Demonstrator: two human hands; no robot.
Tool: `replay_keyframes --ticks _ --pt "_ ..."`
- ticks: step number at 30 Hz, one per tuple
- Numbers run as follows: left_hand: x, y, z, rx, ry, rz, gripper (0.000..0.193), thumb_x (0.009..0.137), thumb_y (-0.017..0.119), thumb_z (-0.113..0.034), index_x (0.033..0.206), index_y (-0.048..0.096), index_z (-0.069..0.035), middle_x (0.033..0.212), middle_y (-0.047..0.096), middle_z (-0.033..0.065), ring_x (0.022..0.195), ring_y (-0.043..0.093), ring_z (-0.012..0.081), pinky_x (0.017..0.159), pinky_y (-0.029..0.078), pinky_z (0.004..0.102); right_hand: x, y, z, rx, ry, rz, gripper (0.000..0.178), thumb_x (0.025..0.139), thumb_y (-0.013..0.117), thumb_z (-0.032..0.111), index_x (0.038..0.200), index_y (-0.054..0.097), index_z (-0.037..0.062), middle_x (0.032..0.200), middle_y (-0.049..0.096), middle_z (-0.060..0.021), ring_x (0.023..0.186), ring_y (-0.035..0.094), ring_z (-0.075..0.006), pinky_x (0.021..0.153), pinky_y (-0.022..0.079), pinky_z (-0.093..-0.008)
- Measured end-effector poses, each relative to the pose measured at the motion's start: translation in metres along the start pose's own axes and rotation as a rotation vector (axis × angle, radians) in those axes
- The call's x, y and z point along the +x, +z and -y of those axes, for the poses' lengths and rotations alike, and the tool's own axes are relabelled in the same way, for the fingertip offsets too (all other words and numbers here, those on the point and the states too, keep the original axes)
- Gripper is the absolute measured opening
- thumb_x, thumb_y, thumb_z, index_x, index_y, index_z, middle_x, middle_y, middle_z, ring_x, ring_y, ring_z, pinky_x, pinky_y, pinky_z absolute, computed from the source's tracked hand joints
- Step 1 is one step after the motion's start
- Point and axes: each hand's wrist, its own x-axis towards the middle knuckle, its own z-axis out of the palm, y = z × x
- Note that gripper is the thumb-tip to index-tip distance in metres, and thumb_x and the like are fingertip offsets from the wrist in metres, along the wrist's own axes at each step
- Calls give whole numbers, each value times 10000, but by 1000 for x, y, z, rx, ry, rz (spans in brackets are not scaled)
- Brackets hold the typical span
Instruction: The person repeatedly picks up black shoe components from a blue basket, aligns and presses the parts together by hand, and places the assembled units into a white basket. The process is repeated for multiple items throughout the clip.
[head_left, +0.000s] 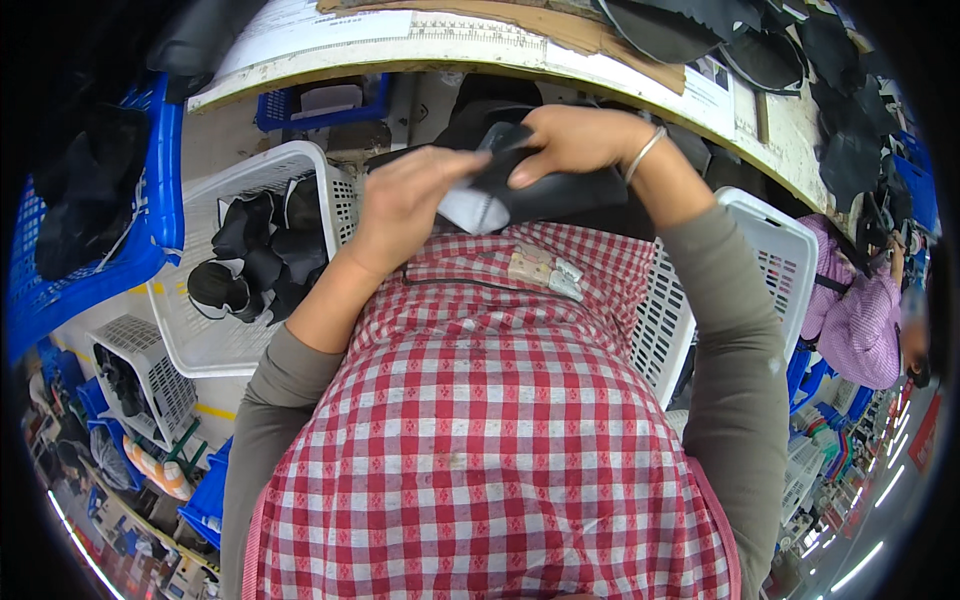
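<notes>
Above my lap, my right hand [585,145] is closed on a black shoe upper [575,200], its thumb pressed against the dark material. A white lining [468,207] shows at the upper's left end. My left hand [408,200] lies against that left end, its fingers blurred by motion, so I cannot make out whether they grip. Behind both hands, part of the upper merges with other dark material under the table.
A worktable [590,68] with a ruler strip, cardboard and black pieces stands ahead. At left, a white basket [300,160] holds several black uppers, beside a blue crate [168,170]. Another white basket [780,225] stands at right, near a person in a checked pink top [862,335].
</notes>
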Motion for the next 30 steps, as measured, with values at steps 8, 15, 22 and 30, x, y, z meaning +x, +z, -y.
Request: replay_keyframes --ticks 8,15,22,30 --pt "2 -10 23 378 235 452 216 808 666 53 997 718 -37 1111 681 109 1156 648 282 984 541 428 6 11 -36 237 137 30 420 916 801 296 1226 740 19 957 776 -133 837 704 -233 809 550 -367" --pt "70 -8 47 125 -174 531 267 958 663 -45 1218 672 17 1053 713 148 982 679 307 890 543 388 -12 18 5 -167 134 -195 361 877 790 359 1159 790 134 929 759 -169 914 730 -358 813 552 -445" --pt "81 -13 56 -147 -277 729 280 1006 653 -83 1271 721 -21 1123 747 99 1002 710 222 925 543 365 -29 72 34 -624 70 -915 101 768 801 253 831 787 176 696 669 12 755 642 -197 765 446 -371" --pt "66 -2 48 -446 -620 473 200 974 703 -36 1161 760 7 929 766 57 751 692 100 745 583 266 -41 58 27 -184 157 -805 311 756 887 321 933 725 124 830 760 -25 792 709 -218 839 454 -350"
